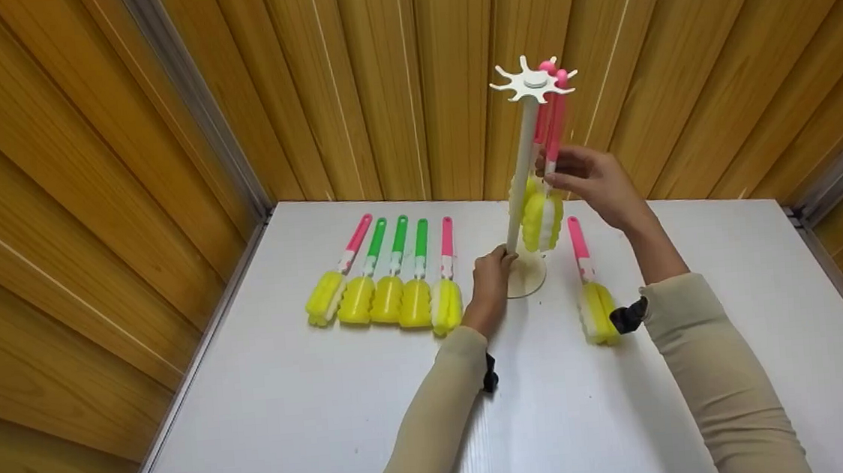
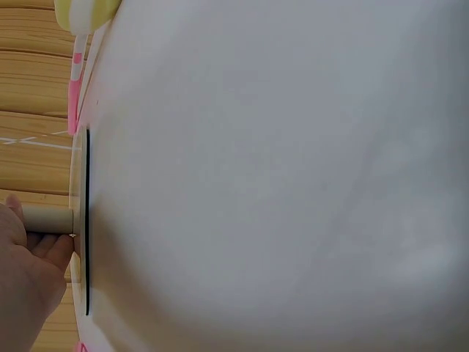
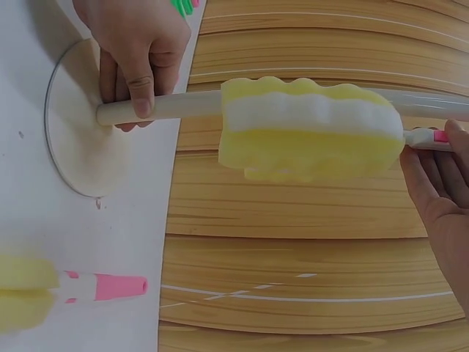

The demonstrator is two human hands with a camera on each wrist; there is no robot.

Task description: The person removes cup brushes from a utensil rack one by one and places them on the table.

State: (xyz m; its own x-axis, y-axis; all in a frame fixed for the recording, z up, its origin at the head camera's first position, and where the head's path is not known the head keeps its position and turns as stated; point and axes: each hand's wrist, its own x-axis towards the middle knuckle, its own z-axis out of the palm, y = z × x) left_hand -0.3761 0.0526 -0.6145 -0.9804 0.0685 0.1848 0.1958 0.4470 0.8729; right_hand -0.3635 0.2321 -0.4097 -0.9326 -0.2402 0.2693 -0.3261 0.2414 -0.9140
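Note:
A white stand (image 1: pixel 523 168) with a hooked, star-shaped top (image 1: pixel 530 86) rises from a round base (image 2: pixel 81 271). My left hand (image 1: pixel 493 282) grips its pole low down, just above the base, as the left wrist view also shows. With the thumb and fingers of my right hand (image 1: pixel 598 181), I pinch a sponge bottle brush (image 3: pixel 308 121) at the white neck below its pink handle. It hangs sponge down beside the pole, its handle end at one of the hooks. Partly hidden behind it hangs another pink-handled brush (image 1: pixel 539 123).
Left of the stand, several sponge brushes (image 1: pixel 388 299) lie in a row, three green-handled between pink-handled ones. One pink-handled brush (image 1: pixel 599 313) lies to the right, near my right sleeve. A wood-panelled wall (image 1: pixel 379 82) stands behind the white table (image 1: pixel 293 427).

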